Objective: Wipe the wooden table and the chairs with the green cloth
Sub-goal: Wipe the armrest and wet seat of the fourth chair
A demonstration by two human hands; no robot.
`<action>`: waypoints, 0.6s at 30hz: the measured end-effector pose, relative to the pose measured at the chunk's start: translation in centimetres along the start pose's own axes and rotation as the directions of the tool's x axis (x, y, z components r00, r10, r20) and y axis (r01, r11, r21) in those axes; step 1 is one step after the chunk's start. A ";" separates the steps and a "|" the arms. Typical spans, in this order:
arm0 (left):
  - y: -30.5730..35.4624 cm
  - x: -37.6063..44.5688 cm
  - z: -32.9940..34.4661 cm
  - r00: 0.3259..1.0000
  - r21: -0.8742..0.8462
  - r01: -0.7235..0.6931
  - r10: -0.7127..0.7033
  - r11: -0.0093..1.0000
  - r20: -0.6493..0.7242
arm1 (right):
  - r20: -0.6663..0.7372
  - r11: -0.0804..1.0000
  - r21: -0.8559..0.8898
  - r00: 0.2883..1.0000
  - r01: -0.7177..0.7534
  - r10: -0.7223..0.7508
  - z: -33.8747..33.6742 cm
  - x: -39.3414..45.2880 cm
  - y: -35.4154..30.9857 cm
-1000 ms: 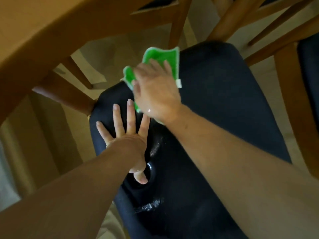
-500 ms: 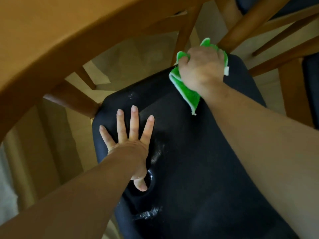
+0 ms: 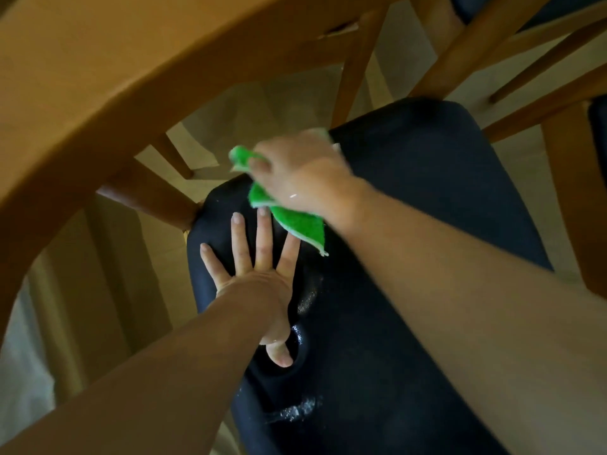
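A dark blue chair seat (image 3: 410,290) fills the middle of the view, with damp streaks near its front. My right hand (image 3: 295,172) grips the bunched green cloth (image 3: 295,221) against the seat's far left part; it is blurred. My left hand (image 3: 256,274) presses flat on the seat's left side, fingers spread straight, just below the cloth. The wooden table (image 3: 82,77) curves across the upper left, above the chair.
Wooden chair rails and legs (image 3: 358,60) cross the top and right. Another dark seat (image 3: 597,133) shows at the right edge. Pale floor (image 3: 262,106) lies under the table.
My right hand has swept the cloth from the seat's far edge back to the left, close above my left fingers. My left hand has stayed planted on the seat.
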State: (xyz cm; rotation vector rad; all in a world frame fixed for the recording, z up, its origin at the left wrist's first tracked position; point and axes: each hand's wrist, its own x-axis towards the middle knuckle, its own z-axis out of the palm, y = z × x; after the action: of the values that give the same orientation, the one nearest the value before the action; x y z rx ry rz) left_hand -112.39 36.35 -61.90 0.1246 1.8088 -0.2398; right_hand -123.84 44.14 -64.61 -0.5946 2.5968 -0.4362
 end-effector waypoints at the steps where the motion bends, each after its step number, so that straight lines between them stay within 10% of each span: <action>1: 0.1 0.0 0.0 1.000 -0.010 -0.008 0.008 1.000 -0.024 | -0.055 0.998 -0.053 0.998 -0.038 0.035 -0.6 -0.5 1.9; 8: -0.2 0.1 0.2 0.996 -0.037 -0.070 0.067 0.997 -0.064 | -0.288 0.825 -0.040 0.797 -0.564 0.531 -1.6 -2.1 8.9; 18: 0.1 -0.4 0.5 0.996 0.040 -0.031 0.034 0.999 -0.077 | -0.300 0.941 0.028 0.895 -0.338 0.331 3.7 -6.2 -0.7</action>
State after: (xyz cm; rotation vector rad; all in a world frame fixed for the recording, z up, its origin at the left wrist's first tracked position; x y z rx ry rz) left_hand -111.77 36.36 -61.64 0.1928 1.8784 -0.2500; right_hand -116.81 45.71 -65.38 -0.0789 2.9219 -0.4055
